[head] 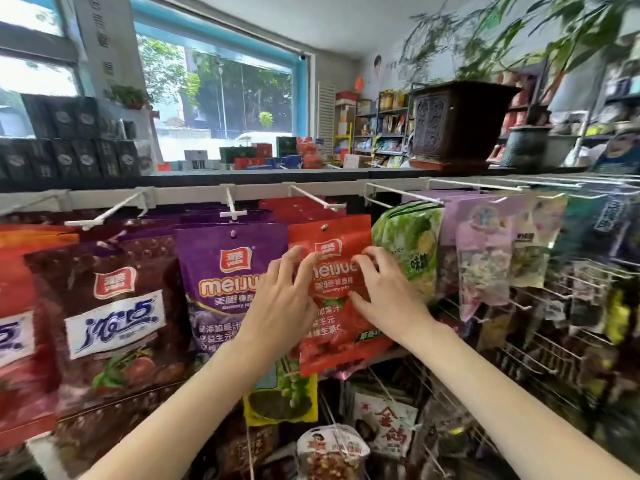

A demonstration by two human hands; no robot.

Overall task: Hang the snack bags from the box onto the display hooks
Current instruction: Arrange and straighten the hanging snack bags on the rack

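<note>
The red snack bag [341, 292] hangs among the top row of the display, just right of the purple bag [221, 289] and just left of a green bag [410, 244]; its punched hole sits near its top edge, below the tip of a white hook [317, 199], though whether the hook passes through the hole cannot be told; more red bags crowd behind it on the same hook. Both hands lie on its front; the left hand [280, 299] presses its curled fingertips on the bag's upper left part, and the right hand [384, 289] does likewise on the upper right, thumb low against the face; whether either truly pinches the film cannot be told. The bag is glossy, crinkled plastic, flat and rectangular, with pale lettering; the purple bag has the same shape and sheen; left of that hangs a brown bag [110, 323] with a white label. The hooks are thin white prongs with crossbar tips, fixed along a pale rail [187, 195]. Below the red bag hangs a yellow bag [280, 400] showing green grapes; right of the green bag hang pale lilac bags [485, 251] on wire racks; above the rail stands a dark carved planter [457, 123] with a leafy plant.
</note>
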